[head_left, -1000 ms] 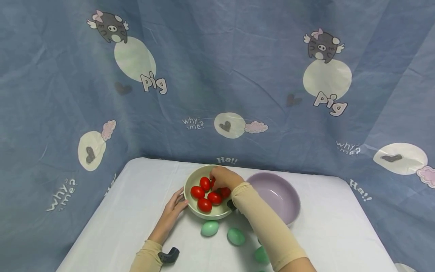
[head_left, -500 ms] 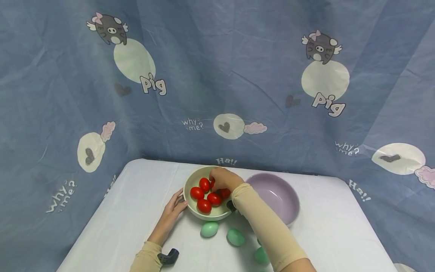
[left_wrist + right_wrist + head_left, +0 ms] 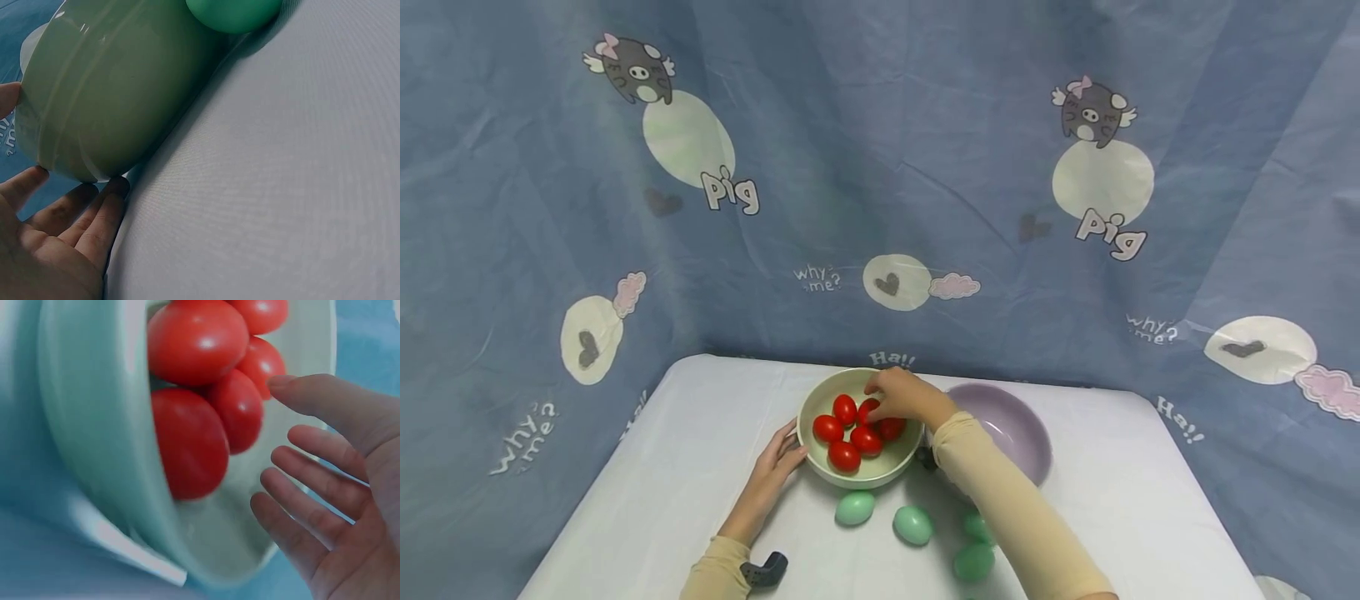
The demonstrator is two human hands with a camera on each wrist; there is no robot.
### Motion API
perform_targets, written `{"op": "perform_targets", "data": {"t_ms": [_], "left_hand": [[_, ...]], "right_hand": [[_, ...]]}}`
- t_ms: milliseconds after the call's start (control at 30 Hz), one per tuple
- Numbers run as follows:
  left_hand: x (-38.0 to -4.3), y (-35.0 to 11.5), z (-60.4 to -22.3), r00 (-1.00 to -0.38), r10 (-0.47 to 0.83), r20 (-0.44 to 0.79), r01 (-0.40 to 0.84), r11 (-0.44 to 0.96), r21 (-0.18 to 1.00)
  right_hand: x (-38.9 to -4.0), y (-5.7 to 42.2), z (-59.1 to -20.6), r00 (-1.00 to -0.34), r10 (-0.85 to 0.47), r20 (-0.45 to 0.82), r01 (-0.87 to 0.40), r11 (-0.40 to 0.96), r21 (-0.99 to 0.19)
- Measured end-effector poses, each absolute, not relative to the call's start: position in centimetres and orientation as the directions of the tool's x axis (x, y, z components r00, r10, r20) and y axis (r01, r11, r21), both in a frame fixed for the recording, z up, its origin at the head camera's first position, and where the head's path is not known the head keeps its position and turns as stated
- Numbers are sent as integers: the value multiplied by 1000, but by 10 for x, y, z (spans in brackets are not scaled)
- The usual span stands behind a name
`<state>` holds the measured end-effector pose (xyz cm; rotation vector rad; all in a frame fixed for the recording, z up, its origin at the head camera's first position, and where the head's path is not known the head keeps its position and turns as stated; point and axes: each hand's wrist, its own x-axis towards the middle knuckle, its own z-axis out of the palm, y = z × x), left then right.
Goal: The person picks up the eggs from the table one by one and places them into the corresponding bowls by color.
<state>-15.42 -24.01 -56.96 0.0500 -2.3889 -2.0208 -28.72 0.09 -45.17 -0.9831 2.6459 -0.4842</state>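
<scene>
A pale green bowl [image 3: 880, 477] holds several glossy, red egg-shaped objects [image 3: 845, 457]. Against its left side rests my left hand [image 3: 773, 468]; the left wrist view shows the fingertips [image 3: 115, 186] touching the outer wall, fingers spread. My right hand [image 3: 910, 395] reaches over the bowl's right rim. In the right wrist view its fingers [image 3: 312, 515] are apart and hold nothing. The thumb tip there lies close to one red object [image 3: 262, 365]; whether they touch I cannot tell.
A purple bowl [image 3: 1026, 425] stands right of the green one, partly behind my right forearm. Several green egg-shaped objects lie on the white table in front, one [image 3: 855, 507] near the green bowl, another [image 3: 913, 526] farther right. A patterned blue cloth [image 3: 820, 192] hangs behind.
My right hand has loosened its curled fingers among the red objects and lifted slightly to the right. My left hand stays at the bowl. The whole view has shifted a little.
</scene>
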Motion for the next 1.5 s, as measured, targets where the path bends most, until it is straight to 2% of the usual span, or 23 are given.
{"op": "perform_targets", "data": {"t_ms": [267, 567, 1000, 1267, 1500], "left_hand": [[-156, -240, -568, -999, -22, -24, -27, 168, 985], [-155, -242, -568, -999, -34, -40, -46, 196, 980], [-141, -244, -561, -998, -3, -65, -64, 249, 966], [-121, -244, -557, -997, -15, -78, -79, 264, 961], [-98, -236, -555, -993, -25, -116, -118, 313, 942]], "right_hand": [[-275, 34, -439, -746, -665, -29, -587, 677, -443], [-250, 82, -445, -754, -641, 141, -625, 635, -454], [-214, 177, -467, -858, -397, 327, -514, 677, -527], [-195, 223, -496, -908, -229, 350, -409, 659, -631], [-178, 241, -524, -941, -117, 317, -323, 590, -740]]}}
